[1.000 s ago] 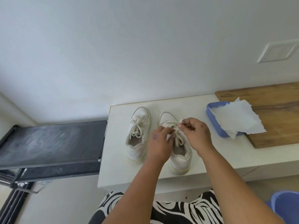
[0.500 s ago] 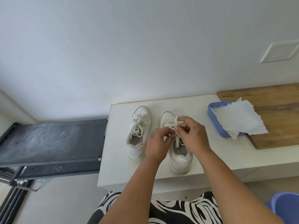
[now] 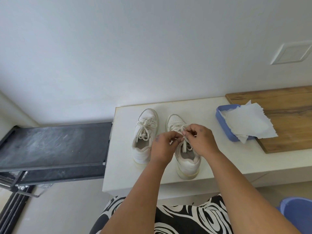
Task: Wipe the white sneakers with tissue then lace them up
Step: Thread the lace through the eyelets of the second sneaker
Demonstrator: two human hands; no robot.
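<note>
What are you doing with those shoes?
A person is tying the laces of the right-hand white sneaker. The left hand and right hand each pinch a bit of lace above it. The other sneaker stands beside it on the white bench, its laces already in a bow. A sheet of tissue lies over a blue tray off to the right.

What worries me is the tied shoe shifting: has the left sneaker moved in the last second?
No. The left sneaker keeps its spot by the table edge, beside the right sneaker.
</note>
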